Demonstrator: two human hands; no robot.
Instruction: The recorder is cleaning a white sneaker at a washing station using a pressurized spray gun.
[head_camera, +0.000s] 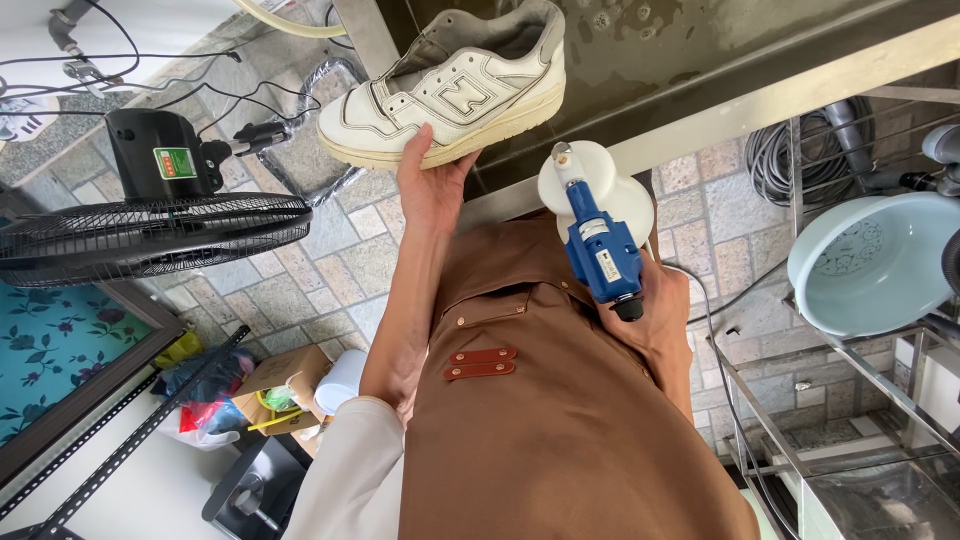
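The left hand (432, 185) grips a white leather low-top sneaker with a cream rubber sole (450, 85) from below, fingers and thumb curled up on the sole edge approx. mid-length. It's held up in front of the brown apron (560, 430), just over the edge of a wet, dark steel sink counter (700, 60). The right hand (660, 320) is closed around the grip of a blue handheld power tool with a round white pad head (598, 215), pad end toward the shoe but apart from it (a thin cord seems to trail off past the wrist).

Risks, as I judge them: the shoe is pinched only at the sole rim, so pressure from the tool could twist it out of the fingers and drop it onto the counter or the stone-tile floor (330, 270). The thumb sits close to where a pad would land, so it might get clipped. Wet counter plus a corded tool isn't great either.

Orientation: the shoe's long axis runs across the frame, slightly tilted; toe points frame-left twd the black floor fan (150, 235), heel frame-right and higher, sole facing the palm, one side panel to the camera.
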